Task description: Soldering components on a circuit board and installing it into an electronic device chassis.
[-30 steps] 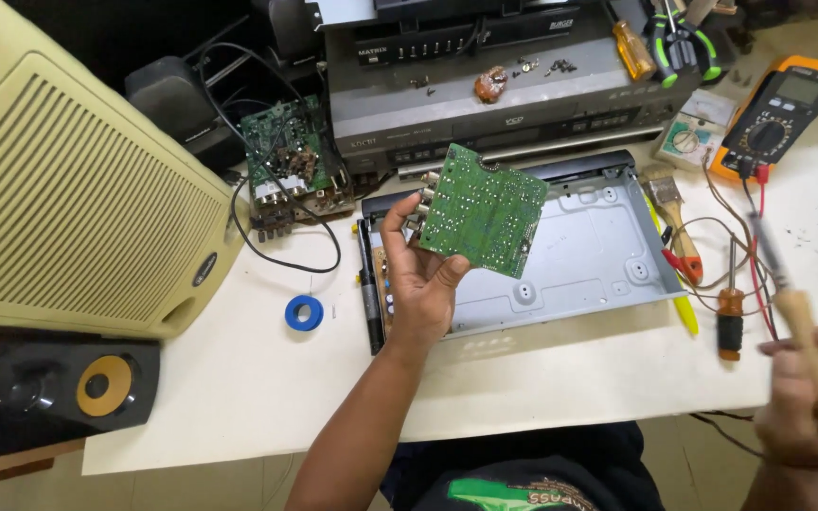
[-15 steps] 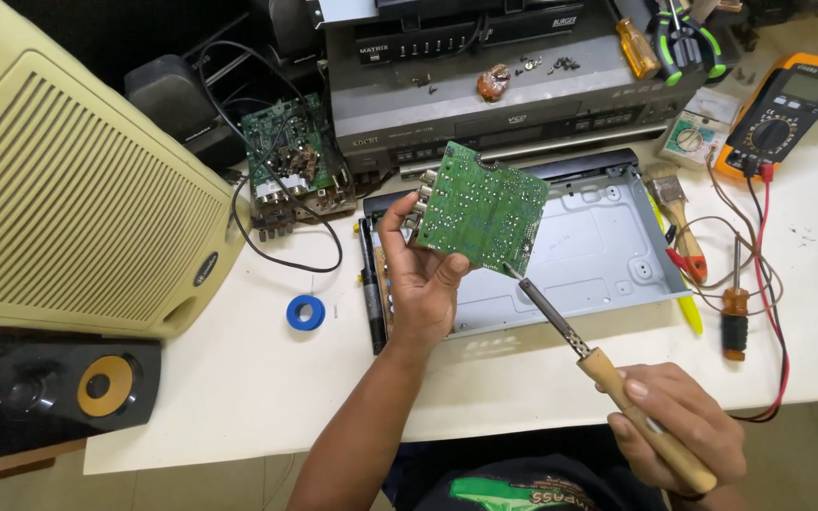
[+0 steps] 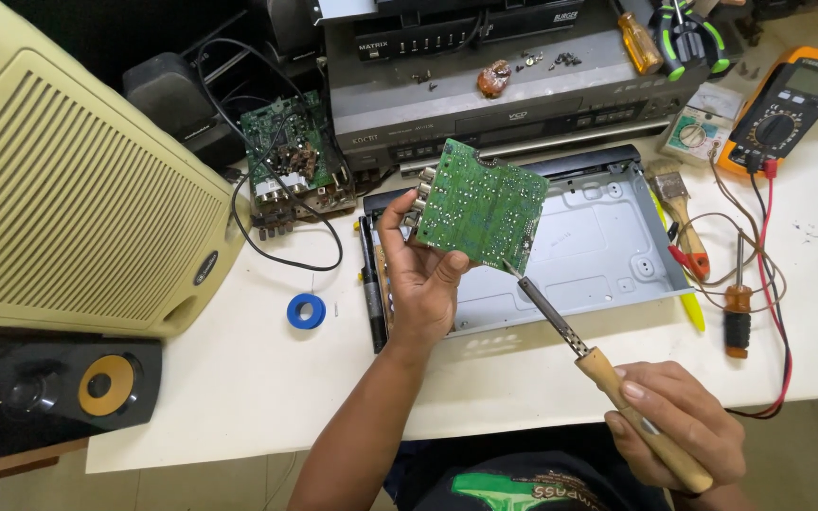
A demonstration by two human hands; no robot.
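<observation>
My left hand point(image 3: 420, 280) holds a green circuit board point(image 3: 480, 205) upright by its left edge, solder side facing me, above an open grey metal chassis point(image 3: 591, 248). My right hand point(image 3: 679, 426) grips the wooden handle of a soldering iron point(image 3: 579, 343). The iron's metal tip touches the lower edge of the board.
A second circuit board point(image 3: 286, 159) with black cables lies behind, next to a cream speaker grille point(image 3: 68, 189). A grey player deck point(image 3: 513, 85), an orange multimeter point(image 3: 788, 104), a brush point(image 3: 676, 203), a screwdriver point(image 3: 737, 317) and a blue tape roll point(image 3: 306, 310) sit on the white table point(image 3: 239, 397).
My right hand has come in from the lower right with the soldering iron and brought its tip up to the board's lower edge. The left hand keeps the board nearly still.
</observation>
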